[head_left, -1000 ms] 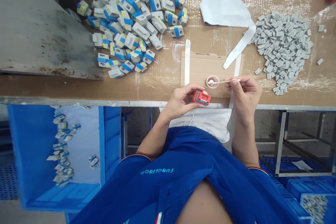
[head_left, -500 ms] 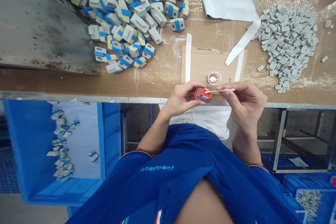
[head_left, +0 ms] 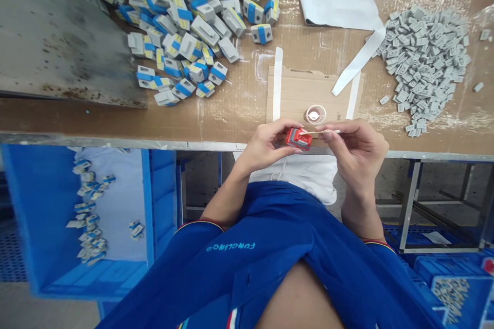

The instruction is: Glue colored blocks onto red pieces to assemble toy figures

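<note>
Between the thumb and fingers of my left hand [head_left: 269, 145] is a small red and grey block [head_left: 298, 139], held at the table's front edge. My right hand [head_left: 355, 146] pinches a thin cotton swab [head_left: 317, 132] with a white end. The swab's far tip meets the top of the block; what is on that tip is too small to make out. Just beyond the hands, a small clear cup [head_left: 315, 114] with something white inside stands on a cardboard sheet [head_left: 297, 93] with white tape strips at its sides.
A heap of grey blocks with blue and yellow bands [head_left: 193, 25] lies at the back left beside a stained metal sheet [head_left: 69, 46]. Small grey pieces [head_left: 424, 61] are piled right, near a white cloth [head_left: 339, 0]. Below left, a blue crate [head_left: 158, 205] holds more banded blocks.
My right hand has shifted slightly left with the swab, whose tip stays at the red block. My left hand and the block have hardly moved.
</note>
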Available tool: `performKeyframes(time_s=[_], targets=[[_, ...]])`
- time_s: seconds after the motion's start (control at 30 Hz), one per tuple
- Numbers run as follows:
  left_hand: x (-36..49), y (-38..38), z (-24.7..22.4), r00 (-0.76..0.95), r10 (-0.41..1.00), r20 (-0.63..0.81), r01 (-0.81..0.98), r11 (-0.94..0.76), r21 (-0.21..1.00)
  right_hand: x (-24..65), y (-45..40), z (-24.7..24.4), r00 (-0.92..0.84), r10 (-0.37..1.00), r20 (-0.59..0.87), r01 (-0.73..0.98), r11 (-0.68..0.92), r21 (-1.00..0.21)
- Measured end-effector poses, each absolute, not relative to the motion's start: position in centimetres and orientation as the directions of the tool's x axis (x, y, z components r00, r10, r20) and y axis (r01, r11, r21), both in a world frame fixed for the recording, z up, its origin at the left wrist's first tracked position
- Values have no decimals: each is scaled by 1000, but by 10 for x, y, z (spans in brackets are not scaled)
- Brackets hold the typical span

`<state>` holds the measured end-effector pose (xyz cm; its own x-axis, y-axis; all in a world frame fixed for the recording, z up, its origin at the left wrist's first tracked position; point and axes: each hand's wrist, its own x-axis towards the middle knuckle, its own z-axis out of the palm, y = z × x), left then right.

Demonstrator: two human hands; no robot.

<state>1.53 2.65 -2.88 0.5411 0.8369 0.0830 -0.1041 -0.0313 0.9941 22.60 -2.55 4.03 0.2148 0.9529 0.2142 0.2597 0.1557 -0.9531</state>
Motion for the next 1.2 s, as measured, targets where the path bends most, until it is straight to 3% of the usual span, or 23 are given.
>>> performKeyframes(time_s=[0.37, 0.57, 0.93, 1.2], targets=[[15, 26, -30, 539, 836, 106, -122, -47, 991, 228, -25, 53, 55, 897, 439, 555, 338, -760], [16, 25, -28, 534, 838, 110, -145, -38, 989, 232, -28, 62, -20, 892, 452, 643, 357, -677], [18, 23, -27, 525, 846, 92, -124, -31, 992, 235, -37, 68, -34, 924, 382, 635, 315, -706], [18, 24, -26, 524, 848, 72, -124, -7, 992, 231, -36, 65, 0, 941, 338, 544, 284, -789]])
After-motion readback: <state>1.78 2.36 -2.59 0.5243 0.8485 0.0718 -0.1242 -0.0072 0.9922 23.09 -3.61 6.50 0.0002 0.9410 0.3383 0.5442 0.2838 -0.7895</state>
